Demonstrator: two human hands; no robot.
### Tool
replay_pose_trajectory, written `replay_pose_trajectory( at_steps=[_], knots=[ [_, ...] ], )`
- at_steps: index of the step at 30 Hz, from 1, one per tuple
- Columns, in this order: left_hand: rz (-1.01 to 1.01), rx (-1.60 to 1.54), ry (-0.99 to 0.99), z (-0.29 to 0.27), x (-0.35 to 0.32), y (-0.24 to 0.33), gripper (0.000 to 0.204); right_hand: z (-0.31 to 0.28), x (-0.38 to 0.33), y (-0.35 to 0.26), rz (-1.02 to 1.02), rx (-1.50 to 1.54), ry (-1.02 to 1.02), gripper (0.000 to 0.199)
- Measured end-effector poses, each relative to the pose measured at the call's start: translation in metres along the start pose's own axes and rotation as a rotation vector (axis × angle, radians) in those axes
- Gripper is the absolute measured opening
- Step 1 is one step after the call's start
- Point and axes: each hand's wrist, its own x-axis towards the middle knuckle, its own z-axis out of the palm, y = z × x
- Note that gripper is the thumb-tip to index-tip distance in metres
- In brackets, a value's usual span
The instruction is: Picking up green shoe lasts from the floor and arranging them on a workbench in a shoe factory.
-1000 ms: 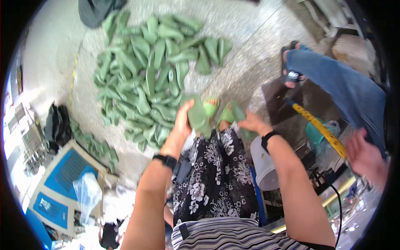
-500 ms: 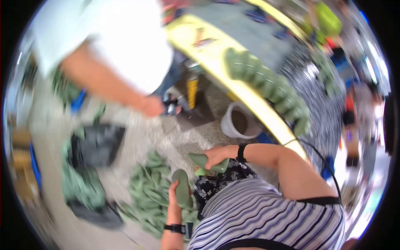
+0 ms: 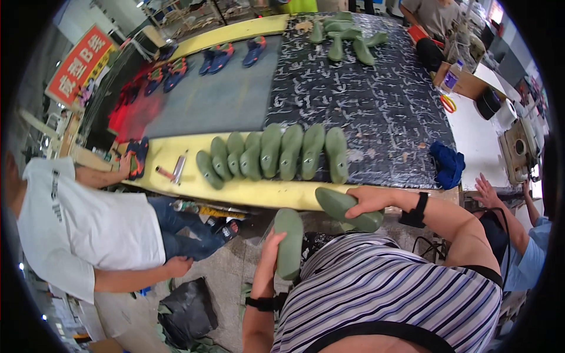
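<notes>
My left hand [image 3: 271, 252] is closed around a green shoe last [image 3: 289, 244], held upright with its flat sole side showing. In my right hand [image 3: 369, 201], another green shoe last [image 3: 334, 203] lies tilted, fingers and thumb wrapped over its middle. Both lasts are in front of my body, just short of the yellow table edge [image 3: 247, 194]. Beyond them, a row of several green shoe lasts [image 3: 271, 154] lies side by side on that yellow strip, partly over the black, plastic-covered surface [image 3: 376, 112].
At left a person in white [image 3: 100, 223] touches a dark blue shoe [image 3: 139, 157]. More shoes [image 3: 220, 59] and green lasts [image 3: 347, 38] lie farther back. Blue cloth [image 3: 447, 165] sits at the right corner, near another person's hand [image 3: 487, 191]. A black bag [image 3: 187, 312] is on the floor.
My view has swung up from the floor pile to the table. Both hands, each still holding a last, have risen toward the table edge.
</notes>
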Motion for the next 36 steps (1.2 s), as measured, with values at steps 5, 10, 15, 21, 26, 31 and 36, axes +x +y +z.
replay_pose_trajectory(
  at_steps=[5, 10, 15, 21, 26, 31, 36],
  knots=[
    [0.089, 0.742, -0.329, 0.170, 0.105, 0.031, 0.051, -0.087, -0.060, 0.060, 0.264, -0.123, 0.424, 0.066],
    [0.298, 1.582, -0.151, 0.282, 0.179, 0.019, 0.047, -0.119, -0.055, 0.119, 0.266, -0.398, 0.410, 0.058],
    [0.241, 1.510, -0.188, 0.304, 0.207, -0.024, 0.039, -0.114, -0.025, 0.153, 0.150, -0.238, 0.439, 0.060],
    [0.440, 1.134, -0.065, 0.248, 0.179, -0.040, 0.031, -0.129, -0.017, 0.146, 0.090, -0.328, 0.343, 0.050],
    [0.306, 0.907, 0.092, 0.135, 0.100, -0.076, 0.032, -0.135, 0.011, 0.075, -0.096, -0.436, 0.473, 0.036],
    [0.187, 0.819, 0.647, 0.009, -0.029, -0.173, 0.037, -0.026, 0.039, -0.012, -0.376, -0.418, 0.126, 0.026],
    [0.084, 0.430, 0.921, -0.075, -0.138, -0.277, 0.036, 0.144, 0.071, -0.066, -0.312, -0.521, -0.209, 0.023]
  ],
)
